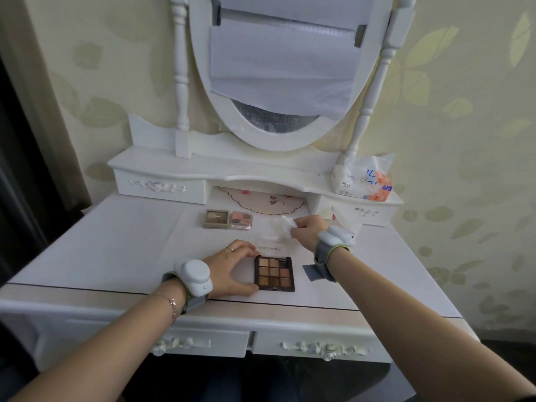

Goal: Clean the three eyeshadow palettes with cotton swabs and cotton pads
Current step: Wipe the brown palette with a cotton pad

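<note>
An open nine-pan brown eyeshadow palette (274,273) lies near the front of the white dressing table (116,245), its clear lid (268,247) folded back. My left hand (232,268) holds the palette's left edge between thumb and fingers. Behind it, my right hand (309,229) pinches a white cotton pad (288,221) above a clear plastic bag (278,230). Farther back sit a beige palette (216,219) and, touching its right side, a pink palette (240,220).
A tissue pack (362,181) stands on the raised shelf at the right. A small white box (345,220) sits behind my right wrist. A grey strap end (311,272) lies right of the palette. An oval mirror (278,68) rises at the back.
</note>
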`<state>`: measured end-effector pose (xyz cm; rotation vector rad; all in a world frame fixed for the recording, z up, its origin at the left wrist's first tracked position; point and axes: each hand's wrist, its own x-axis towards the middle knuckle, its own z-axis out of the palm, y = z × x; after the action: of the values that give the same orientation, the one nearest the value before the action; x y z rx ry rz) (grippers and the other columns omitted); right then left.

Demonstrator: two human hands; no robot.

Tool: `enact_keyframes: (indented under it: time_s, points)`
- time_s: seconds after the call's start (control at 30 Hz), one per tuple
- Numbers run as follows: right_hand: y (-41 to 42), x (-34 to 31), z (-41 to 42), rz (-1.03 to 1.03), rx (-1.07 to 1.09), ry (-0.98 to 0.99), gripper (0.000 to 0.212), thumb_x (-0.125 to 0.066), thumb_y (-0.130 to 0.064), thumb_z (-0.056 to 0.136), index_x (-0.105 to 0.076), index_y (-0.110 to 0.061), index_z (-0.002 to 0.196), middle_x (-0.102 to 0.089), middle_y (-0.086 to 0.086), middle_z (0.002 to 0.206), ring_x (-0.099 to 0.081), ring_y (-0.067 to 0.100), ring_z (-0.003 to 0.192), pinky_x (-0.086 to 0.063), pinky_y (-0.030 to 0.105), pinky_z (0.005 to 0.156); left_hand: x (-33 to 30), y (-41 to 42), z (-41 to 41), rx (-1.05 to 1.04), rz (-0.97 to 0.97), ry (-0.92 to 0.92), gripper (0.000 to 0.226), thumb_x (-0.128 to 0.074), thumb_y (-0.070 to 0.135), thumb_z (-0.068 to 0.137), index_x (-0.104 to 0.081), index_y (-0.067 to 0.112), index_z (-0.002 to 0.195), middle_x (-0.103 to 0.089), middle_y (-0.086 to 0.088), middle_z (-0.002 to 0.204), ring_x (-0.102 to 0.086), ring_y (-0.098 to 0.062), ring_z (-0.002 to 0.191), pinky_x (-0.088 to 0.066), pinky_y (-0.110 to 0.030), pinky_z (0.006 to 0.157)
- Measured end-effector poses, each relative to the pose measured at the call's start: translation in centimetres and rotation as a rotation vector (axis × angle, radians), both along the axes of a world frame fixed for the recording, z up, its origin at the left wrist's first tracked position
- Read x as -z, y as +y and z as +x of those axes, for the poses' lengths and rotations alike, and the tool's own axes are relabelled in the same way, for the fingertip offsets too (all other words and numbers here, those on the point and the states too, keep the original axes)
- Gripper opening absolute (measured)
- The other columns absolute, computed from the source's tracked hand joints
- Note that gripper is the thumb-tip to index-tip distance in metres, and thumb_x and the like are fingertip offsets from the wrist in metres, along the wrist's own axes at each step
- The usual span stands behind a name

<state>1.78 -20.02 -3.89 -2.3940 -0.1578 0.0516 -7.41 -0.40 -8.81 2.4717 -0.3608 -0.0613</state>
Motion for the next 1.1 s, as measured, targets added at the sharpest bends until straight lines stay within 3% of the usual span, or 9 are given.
enact_keyframes:
  time_s: [0.07, 0.13, 0.23, 0.3, 0.43, 0.63, 0.8, 0.93, 1.1]
  points:
    - [0.6, 0.4, 0.6, 0.009, 0.001, 0.04, 0.036, -0.058, -0.041, 0.072, -0.071, -0.009, 0.085, -0.045, 0.0, 0.063, -0.036, 0.018, 0.062, -0.029, 0.028, 0.062, -0.1, -0.1, 0.0, 0.003, 0.005, 0.002, 0.085, -0.052, 0.067, 0.053, -0.043, 0.031, 0.129, -0.028, 0.028, 0.126, -0.042, 0.001, 0.119, -0.031, -0.014, 0.097]
    - [1.2, 0.5, 1.0, 0.038, 0.016, 0.079, 0.037, -0.058, -0.042, 0.064, -0.071, -0.009, 0.074, -0.044, 0.002, 0.063, -0.036, 0.018, 0.064, -0.031, 0.029, 0.061, -0.1, -0.2, 0.0, 0.001, 0.005, -0.009, 0.085, -0.051, 0.067, 0.053, -0.044, 0.03, 0.129, -0.028, 0.028, 0.125, -0.043, 0.001, 0.118, -0.033, -0.017, 0.099]
    - [1.7, 1.1, 2.0, 0.135, 0.05, 0.094, 0.061, -0.049, -0.053, 0.042, -0.071, -0.005, 0.073, -0.052, 0.002, 0.063, -0.045, 0.017, 0.063, -0.054, 0.038, 0.071, 0.1, -0.2, 0.0, 0.003, 0.02, -0.045, 0.084, -0.05, 0.066, 0.054, -0.045, 0.029, 0.129, -0.03, 0.027, 0.125, -0.045, -0.001, 0.118, -0.037, -0.024, 0.102]
    - [2.1, 1.0, 2.0, 0.183, 0.044, 0.123, 0.05, -0.056, -0.042, 0.055, -0.072, -0.002, 0.08, -0.059, 0.005, 0.066, -0.052, 0.018, 0.067, -0.053, 0.047, 0.085, 0.1, -0.3, 0.0, 0.008, 0.028, -0.058, 0.085, -0.048, 0.067, 0.054, -0.045, 0.028, 0.13, -0.032, 0.024, 0.128, -0.045, -0.002, 0.119, -0.037, -0.024, 0.101]
    - [2.2, 0.4, 1.8, 0.2, 0.057, 0.15, 0.021, -0.057, -0.014, 0.08, -0.073, 0.0, 0.084, -0.064, 0.008, 0.068, -0.055, 0.02, 0.071, -0.053, 0.036, 0.078, -0.1, -0.4, -0.2, 0.007, 0.026, -0.061, 0.087, -0.047, 0.067, 0.053, -0.044, 0.026, 0.131, -0.034, 0.019, 0.133, -0.043, -0.001, 0.119, -0.036, -0.02, 0.101]
    - [1.5, 0.0, 1.6, 0.183, 0.018, 0.164, 0.014, -0.06, -0.025, 0.073, -0.073, -0.023, 0.068, -0.066, 0.003, 0.073, -0.057, 0.019, 0.076, -0.049, 0.033, 0.075, 0.0, -0.5, -0.3, 0.001, 0.031, -0.063, 0.087, -0.046, 0.067, 0.054, -0.044, 0.027, 0.131, -0.034, 0.019, 0.134, -0.043, -0.001, 0.12, -0.036, -0.021, 0.101]
    - [0.6, -1.1, 1.3, 0.382, 0.027, 0.097, 0.01, -0.062, -0.01, 0.078, -0.071, -0.009, 0.074, -0.065, 0.006, 0.075, -0.06, 0.02, 0.078, -0.048, 0.031, 0.076, 0.0, -0.7, -0.3, 0.004, 0.018, -0.066, 0.086, -0.045, 0.066, 0.055, -0.041, 0.028, 0.132, -0.035, 0.019, 0.133, -0.043, -0.001, 0.12, -0.035, -0.018, 0.101]
    - [0.7, -2.3, 0.4, 0.606, -0.036, 0.138, 0.023, -0.054, 0.005, 0.085, -0.065, 0.006, 0.105, -0.064, 0.007, 0.079, -0.063, 0.016, 0.068, -0.057, 0.026, 0.071, -0.2, -0.8, -0.5, -0.021, -0.021, -0.068, 0.086, -0.044, 0.065, 0.053, -0.039, 0.029, 0.131, -0.039, 0.018, 0.131, -0.042, 0.0, 0.119, -0.031, -0.012, 0.096]
    - [0.7, -3.2, -1.2, 0.658, -0.1, 0.163, 0.022, -0.052, 0.009, 0.084, -0.065, 0.002, 0.101, -0.062, 0.008, 0.08, -0.064, 0.016, 0.064, -0.058, 0.026, 0.069, -0.2, -0.6, -0.4, -0.093, -0.078, 0.005, 0.077, -0.05, 0.063, 0.049, -0.033, 0.033, 0.119, -0.044, 0.016, 0.125, -0.045, -0.003, 0.116, -0.036, -0.021, 0.098]
